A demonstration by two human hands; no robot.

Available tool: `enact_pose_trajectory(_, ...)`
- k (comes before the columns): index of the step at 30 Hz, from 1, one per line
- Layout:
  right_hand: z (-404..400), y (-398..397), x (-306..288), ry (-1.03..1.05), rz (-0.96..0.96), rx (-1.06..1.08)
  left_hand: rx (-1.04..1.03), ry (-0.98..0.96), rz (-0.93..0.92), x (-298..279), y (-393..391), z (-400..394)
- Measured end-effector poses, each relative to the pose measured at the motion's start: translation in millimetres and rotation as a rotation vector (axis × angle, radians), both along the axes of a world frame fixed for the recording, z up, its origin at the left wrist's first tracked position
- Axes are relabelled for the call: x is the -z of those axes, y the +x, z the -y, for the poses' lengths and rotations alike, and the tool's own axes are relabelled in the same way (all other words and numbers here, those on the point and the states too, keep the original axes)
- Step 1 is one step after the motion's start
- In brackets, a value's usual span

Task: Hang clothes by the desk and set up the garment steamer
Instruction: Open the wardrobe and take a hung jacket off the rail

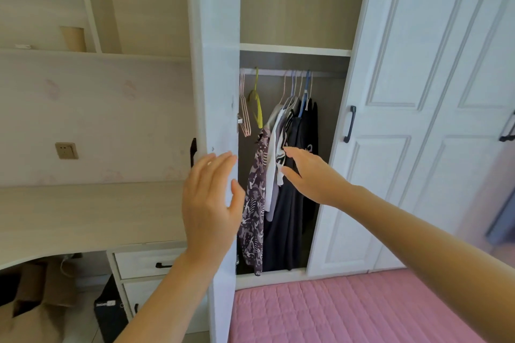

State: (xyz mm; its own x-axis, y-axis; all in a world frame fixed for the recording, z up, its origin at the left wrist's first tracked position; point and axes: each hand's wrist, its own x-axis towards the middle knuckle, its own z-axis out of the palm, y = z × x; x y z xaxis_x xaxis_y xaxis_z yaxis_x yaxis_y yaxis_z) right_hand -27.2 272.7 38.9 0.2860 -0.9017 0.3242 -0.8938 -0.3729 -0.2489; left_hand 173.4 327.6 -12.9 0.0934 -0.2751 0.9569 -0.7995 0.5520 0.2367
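An open white wardrobe holds several garments on a rail [278,72]: a purple patterned garment [255,203], white and striped tops [276,147], and dark clothes [289,217]. Empty pink hangers [244,108] and a yellow hanger [257,107] hang at the left end of the rail. My left hand [209,203] is open, fingers spread, against the edge of the open wardrobe door [220,64]. My right hand [309,172] is open, its fingertips at the striped top, holding nothing. No garment steamer is visible.
A pale wooden desk [83,217] with drawers [145,262] lies to the left, a wall socket [66,150] above it. Cardboard boxes [30,287] and a black case [110,312] sit under the desk. A pink quilted bed [348,312] is in front. Shut wardrobe doors [418,120] stand to the right.
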Motion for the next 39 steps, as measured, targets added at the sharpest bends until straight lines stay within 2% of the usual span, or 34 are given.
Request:
enact_pose_trajectory(3,8,-16,7,0.003,-0.005,0.032,0.058,0.022,0.08,-7,-29,16)
enact_pose_trajectory(10,48,-48,11,0.005,0.001,0.084,0.034,0.293,0.237,2,-75,104)
enact_pose_trajectory(20,159,-57,2,-0.031,-0.153,0.12,0.021,0.638,0.287,-6,-107,241)
enact_pose_trajectory(27,267,-54,-2,-0.17,-0.276,0.1,-0.01,0.767,0.336,-20,-123,333)
enact_pose_trajectory(31,319,-50,-1,-0.221,-0.368,0.106,-0.123,0.86,0.521,-14,-125,371)
enact_pose_trajectory(35,356,-39,7,-0.176,-0.436,0.078,-0.219,0.924,0.607,0,-127,401)
enact_pose_trajectory(39,382,-39,26,-0.136,-0.501,0.003,-0.203,0.917,0.637,5,-126,410)
